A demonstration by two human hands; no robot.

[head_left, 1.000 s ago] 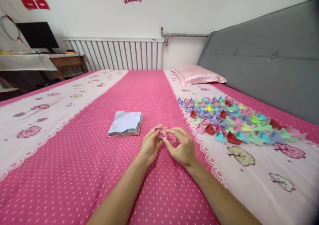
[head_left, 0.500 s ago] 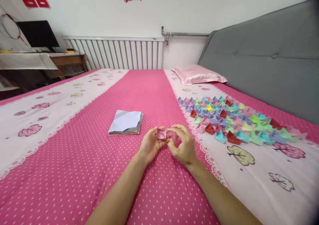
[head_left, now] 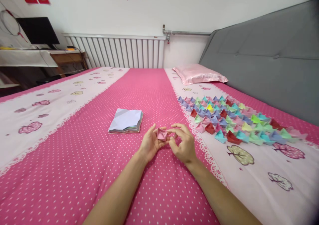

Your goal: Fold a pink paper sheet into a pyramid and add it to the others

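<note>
A small piece of pink folded paper (head_left: 161,135) rests on the fingers of my left hand (head_left: 150,144), whose thumb stands up at the paper's left side. Creases run across its square face toward the middle. My right hand (head_left: 183,143) comes from the right, with its bent fingers and thumb at the paper's right edge. To the left of my hands, a stack of square paper (head_left: 126,120) lies on the bed, a pale lilac sheet on top. Rows of small folded paper boats (head_left: 234,122) in many colours stand to the right.
The bed has a pink dotted cover (head_left: 99,171) with pale printed bands. A pink pillow (head_left: 200,74) lies at the far right against the grey headboard (head_left: 261,55). Beyond the bed are a white radiator (head_left: 117,51) and a desk with a monitor (head_left: 38,31).
The pink folded paper has turned a little in my fingers, and its creased face looks flatter and more diamond-shaped. My hands have barely moved. The whole view has shifted slightly.
</note>
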